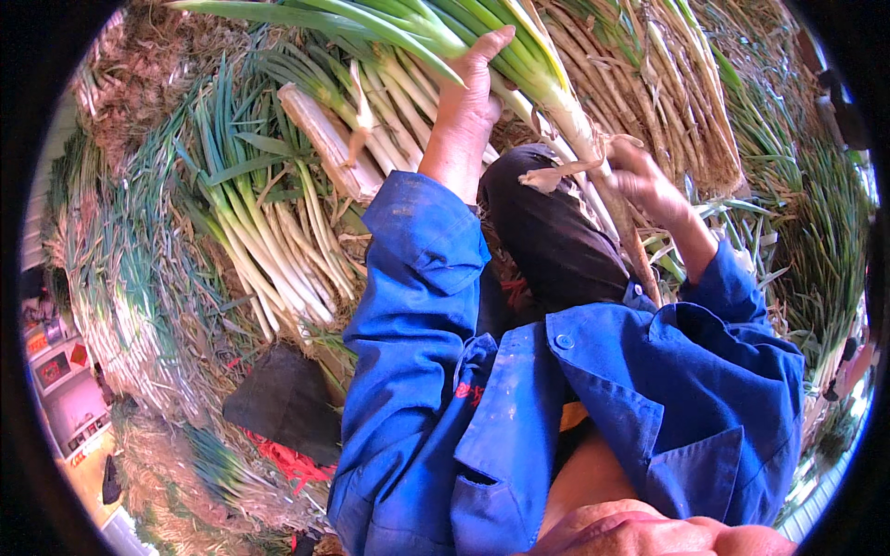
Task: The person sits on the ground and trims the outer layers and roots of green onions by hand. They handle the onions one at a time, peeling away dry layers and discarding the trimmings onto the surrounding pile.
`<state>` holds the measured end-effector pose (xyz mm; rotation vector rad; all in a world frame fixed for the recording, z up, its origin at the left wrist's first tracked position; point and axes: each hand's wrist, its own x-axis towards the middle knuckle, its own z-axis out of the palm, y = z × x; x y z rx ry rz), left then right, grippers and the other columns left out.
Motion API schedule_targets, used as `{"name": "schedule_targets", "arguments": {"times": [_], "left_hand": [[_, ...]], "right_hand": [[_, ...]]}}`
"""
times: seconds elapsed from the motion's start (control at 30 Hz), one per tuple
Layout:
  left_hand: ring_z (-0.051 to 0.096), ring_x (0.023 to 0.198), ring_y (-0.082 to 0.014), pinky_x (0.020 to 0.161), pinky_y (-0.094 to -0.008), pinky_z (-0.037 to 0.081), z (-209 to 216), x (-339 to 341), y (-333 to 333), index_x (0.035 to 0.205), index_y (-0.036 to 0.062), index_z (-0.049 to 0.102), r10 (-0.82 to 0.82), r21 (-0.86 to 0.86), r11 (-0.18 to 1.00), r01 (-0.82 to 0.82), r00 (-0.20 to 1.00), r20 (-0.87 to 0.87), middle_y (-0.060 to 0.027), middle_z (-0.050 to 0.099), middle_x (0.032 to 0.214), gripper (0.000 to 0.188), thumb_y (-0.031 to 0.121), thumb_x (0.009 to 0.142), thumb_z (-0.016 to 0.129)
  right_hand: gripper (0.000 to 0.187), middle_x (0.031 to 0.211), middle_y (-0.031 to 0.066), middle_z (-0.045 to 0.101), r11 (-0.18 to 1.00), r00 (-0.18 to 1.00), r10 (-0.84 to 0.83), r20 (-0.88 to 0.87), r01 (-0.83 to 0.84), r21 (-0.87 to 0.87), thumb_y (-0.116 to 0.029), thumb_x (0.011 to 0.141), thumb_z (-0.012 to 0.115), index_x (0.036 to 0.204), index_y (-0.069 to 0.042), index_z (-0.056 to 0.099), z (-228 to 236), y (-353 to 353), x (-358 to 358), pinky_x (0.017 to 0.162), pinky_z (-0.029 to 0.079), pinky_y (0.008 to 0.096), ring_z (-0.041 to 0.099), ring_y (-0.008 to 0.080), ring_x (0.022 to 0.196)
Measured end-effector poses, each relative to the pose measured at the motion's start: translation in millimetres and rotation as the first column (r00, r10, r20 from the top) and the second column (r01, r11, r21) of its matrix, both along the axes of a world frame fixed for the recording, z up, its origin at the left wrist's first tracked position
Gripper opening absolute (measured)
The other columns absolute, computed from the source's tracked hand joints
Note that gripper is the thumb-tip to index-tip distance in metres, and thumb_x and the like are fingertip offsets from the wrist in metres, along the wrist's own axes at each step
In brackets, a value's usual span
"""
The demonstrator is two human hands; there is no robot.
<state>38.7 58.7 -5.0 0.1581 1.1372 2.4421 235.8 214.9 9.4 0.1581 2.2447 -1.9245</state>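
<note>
My left hand (476, 83) is wrapped round a leek (567, 111) where its green leaves meet the pale stalk, thumb laid across the top, thinner white stalks showing just beside it. The leek slants over my dark trouser knee (556, 227), leaves toward the far side, lower end toward my jacket (603, 371). My right hand (644, 185) is at the lower stalk, near a loose dry strip of skin (561, 174); it is blurred, and I cannot tell whether those fingers pinch anything. Around me the ground is spread with plants: loose leeks (278, 264) lie fanned out to my left, next to a pale, straight-edged block (324, 139), and a thick heap (134, 315) runs beyond them. A bundle of brown-skinned stalks (681, 102) lies beyond my right hand, with a grassy green pile (811, 250) further right. Near my left elbow are a dark flap of material (286, 398) and red strips (292, 461). At the far left edge, pale shelving (74, 398) stands above an orange-tan patch of floor (91, 486).
</note>
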Motion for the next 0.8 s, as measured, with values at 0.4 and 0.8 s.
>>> {"name": "schedule_targets", "arguments": {"times": [0.4,0.8], "left_hand": [[0.060,0.087,-0.0247,0.078,-0.0376,0.049,-9.9,-11.2,2.7,0.109,0.0045,0.053,0.007,0.087,0.996,-0.008,1.000,0.015,-0.0083,0.060,0.099,0.038,0.009,0.074,0.068],[0.061,0.078,-0.0226,0.062,-0.0366,0.051,-9.0,-6.4,4.6,0.104,0.0049,0.054,0.106,0.117,0.986,-0.116,0.990,0.089,-0.0076,0.060,0.092,0.038,0.006,0.070,0.071]], "right_hand": [[0.029,0.079,0.0045,0.062,0.862,0.869,-0.485,-0.099,0.456,-0.223,-0.024,0.086,0.062,0.099,0.002,0.060,3.8,-53.7,-102.5,0.058,0.043,0.0228,0.054,0.0076,0.065],[0.020,0.067,-0.0012,0.054,0.694,0.701,-0.713,-0.009,0.704,-0.151,-0.020,0.085,0.058,0.084,-0.001,0.065,-16.8,-30.2,-80.4,0.055,0.035,0.0207,0.045,0.0062,0.058]]}}
